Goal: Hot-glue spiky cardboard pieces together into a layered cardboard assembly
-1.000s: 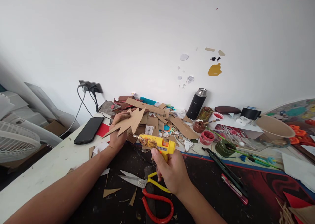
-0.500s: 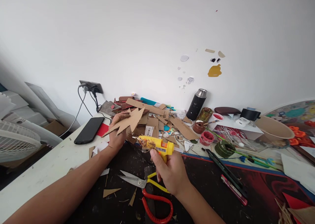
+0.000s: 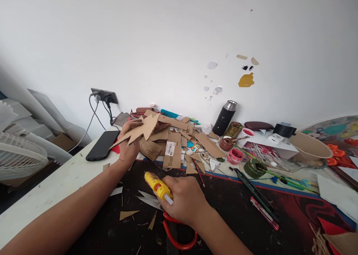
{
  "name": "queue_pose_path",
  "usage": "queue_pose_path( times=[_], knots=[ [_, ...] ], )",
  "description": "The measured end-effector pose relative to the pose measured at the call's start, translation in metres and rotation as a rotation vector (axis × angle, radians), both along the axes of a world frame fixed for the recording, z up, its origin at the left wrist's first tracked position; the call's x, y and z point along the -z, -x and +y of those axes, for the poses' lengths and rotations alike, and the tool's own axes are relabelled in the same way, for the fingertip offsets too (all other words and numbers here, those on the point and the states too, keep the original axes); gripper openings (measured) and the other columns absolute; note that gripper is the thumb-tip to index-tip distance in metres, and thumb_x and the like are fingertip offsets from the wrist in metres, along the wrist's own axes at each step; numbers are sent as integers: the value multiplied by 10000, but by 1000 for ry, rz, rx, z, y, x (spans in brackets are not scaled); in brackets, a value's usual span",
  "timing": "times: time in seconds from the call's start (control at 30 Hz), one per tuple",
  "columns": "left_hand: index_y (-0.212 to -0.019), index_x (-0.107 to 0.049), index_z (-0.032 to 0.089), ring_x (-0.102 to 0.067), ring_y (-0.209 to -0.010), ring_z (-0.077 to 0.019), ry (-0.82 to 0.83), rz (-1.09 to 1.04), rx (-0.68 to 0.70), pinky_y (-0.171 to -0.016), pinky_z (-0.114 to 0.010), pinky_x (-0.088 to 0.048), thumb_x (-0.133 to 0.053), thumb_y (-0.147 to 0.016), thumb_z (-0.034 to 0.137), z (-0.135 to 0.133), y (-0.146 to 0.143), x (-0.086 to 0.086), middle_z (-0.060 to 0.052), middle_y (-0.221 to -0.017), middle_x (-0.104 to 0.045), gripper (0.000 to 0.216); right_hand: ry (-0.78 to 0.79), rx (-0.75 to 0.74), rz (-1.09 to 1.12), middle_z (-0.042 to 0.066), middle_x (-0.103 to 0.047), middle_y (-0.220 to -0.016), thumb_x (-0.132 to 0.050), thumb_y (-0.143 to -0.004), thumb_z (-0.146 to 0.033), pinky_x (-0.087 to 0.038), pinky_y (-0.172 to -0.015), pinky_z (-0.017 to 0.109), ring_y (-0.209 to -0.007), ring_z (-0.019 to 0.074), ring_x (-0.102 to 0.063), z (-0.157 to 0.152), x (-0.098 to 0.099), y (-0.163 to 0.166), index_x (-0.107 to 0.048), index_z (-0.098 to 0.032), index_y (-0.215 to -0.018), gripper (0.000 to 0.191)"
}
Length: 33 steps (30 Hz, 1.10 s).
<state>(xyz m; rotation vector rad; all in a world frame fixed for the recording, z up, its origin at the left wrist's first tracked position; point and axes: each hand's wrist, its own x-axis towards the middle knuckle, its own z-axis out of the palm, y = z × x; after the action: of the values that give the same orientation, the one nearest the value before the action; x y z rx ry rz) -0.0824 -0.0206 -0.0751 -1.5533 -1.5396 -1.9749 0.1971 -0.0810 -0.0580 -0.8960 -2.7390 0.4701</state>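
My left hand (image 3: 131,139) grips a jagged, star-like piece of cardboard (image 3: 144,129) and holds it up over the left side of the scrap pile; the piece hides part of the fingers. In my right hand (image 3: 181,199) is a yellow hot glue gun (image 3: 158,186), with a white glue stick showing at its back end. Its nozzle points away to the upper left, low over the dark mat. Under my right hand lies a pair of scissors (image 3: 179,240) with red handle and pointed blades, partly covered by the hand. Small cardboard offcuts (image 3: 128,214) lie beside the blades.
Cardboard scraps (image 3: 173,150) are heaped along the wall. A black phone (image 3: 103,146) lies at left. A black thermos (image 3: 224,118), paint jars (image 3: 235,156), a dark green cutter-like tool (image 3: 256,193) and a pink cutter (image 3: 264,213) are to the right. A fan (image 3: 19,158) stands far left.
My right hand has lowered and turned the glue gun, bringing it down toward the mat and leftward. The cardboard piece in my left hand has shifted slightly left and up.
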Motion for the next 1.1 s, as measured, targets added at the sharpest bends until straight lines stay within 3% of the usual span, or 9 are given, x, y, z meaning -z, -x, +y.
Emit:
queue_pose_path(
  times=[0.17,0.33,0.5,0.67,0.77,0.87,1.0,1.1],
  knots=[
    [-960,-716,274,-773,-1139,-350,1,4,16,-1105,-583,-611,-675,-1007,492,2,-3,-2,-121,-1094,-812,227,26,-13,-170,95,-875,-1038,-755,-994,-414,-441,-724,354,-944,310,-832,-2,-3,6,-771,-211,-1104,232],
    [-1015,-752,275,-743,-1222,-359,39,46,77,-1144,-563,-583,-747,-952,512,-2,-7,-5,-127,-1219,-801,245,51,15,-178,104,-872,-1087,-752,-1012,-430,-468,-771,364,-990,321,-827,-1,-4,8,-792,-204,-1151,268],
    [-1134,-776,275,-680,-1353,-382,78,186,159,-1216,-587,-508,-681,-970,586,-13,-3,-15,-128,-1364,-763,364,127,-22,-43,88,-877,-1094,-836,-967,-535,-471,-779,355,-981,306,-819,1,-2,4,-823,-216,-1200,395],
    [-1167,-741,277,-661,-1388,-385,95,393,137,-1240,-594,-471,-653,-992,559,-18,0,-26,-130,-1404,-746,343,261,-98,181,74,-886,-1070,-801,-997,-646,-492,-835,343,-960,270,-802,6,4,-1,-853,-231,-1254,491],
    [-1168,-737,263,-657,-1382,-378,80,421,143,-1239,-588,-479,-663,-1005,544,-19,-1,-31,-141,-1395,-743,333,372,-67,315,68,-869,-959,-758,-1033,-618,-503,-837,336,-909,248,-783,9,7,-1,-882,-223,-1130,425],
    [-1177,-736,258,-648,-1387,-367,66,430,152,-1247,-587,-475,-675,-1029,516,-20,-2,-35,-137,-1402,-737,304,537,80,454,66,-836,-883,-729,-1040,-581,-499,-732,316,-768,207,-731,11,9,0,-855,-211,-958,400],
    [-1195,-739,282,-648,-1394,-350,58,463,157,-1243,-582,-485,-640,-1082,477,-21,-3,-37,-109,-1413,-739,246,918,206,692,19,-730,-701,-722,-963,-775,-483,-571,271,-591,164,-646,18,10,1,-741,-205,-889,575],
    [-1220,-745,298,-641,-1422,-357,52,510,190,-1230,-590,-497,-576,-1116,446,-23,-5,-38,-110,-1430,-734,247,1085,226,824,-14,-681,-633,-750,-844,-916,-436,-460,237,-490,141,-607,23,7,0,-684,-210,-894,711]
  ],
)
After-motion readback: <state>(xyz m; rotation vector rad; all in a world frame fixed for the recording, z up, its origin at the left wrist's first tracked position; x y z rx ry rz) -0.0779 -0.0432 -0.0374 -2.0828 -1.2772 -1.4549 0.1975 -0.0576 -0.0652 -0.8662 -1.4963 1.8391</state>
